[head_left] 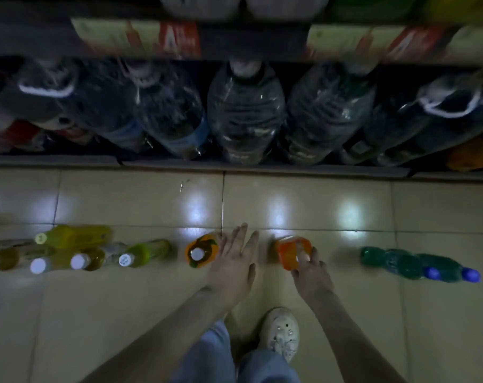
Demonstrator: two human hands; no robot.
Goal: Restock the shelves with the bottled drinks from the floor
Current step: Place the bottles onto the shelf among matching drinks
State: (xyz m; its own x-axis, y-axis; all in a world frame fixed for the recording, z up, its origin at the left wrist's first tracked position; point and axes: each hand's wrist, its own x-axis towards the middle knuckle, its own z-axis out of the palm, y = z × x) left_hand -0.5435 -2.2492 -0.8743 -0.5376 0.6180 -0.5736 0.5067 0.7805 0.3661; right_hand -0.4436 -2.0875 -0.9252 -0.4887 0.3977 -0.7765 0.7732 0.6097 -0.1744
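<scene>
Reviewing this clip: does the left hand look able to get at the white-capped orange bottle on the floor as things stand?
Probably yes. The open left hand hovers right beside the white-capped orange bottle, with nothing between them. Its cap and near side look unobstructed.

- We stretch our left hand [233,262] downward, fingers straight and slightly spread, back of the hand toward us; the forearm is bare
- Our right hand [312,272] hangs just beside it, apart; its fingers curl over the orange bottle [290,251]; this forearm is bare too
</scene>
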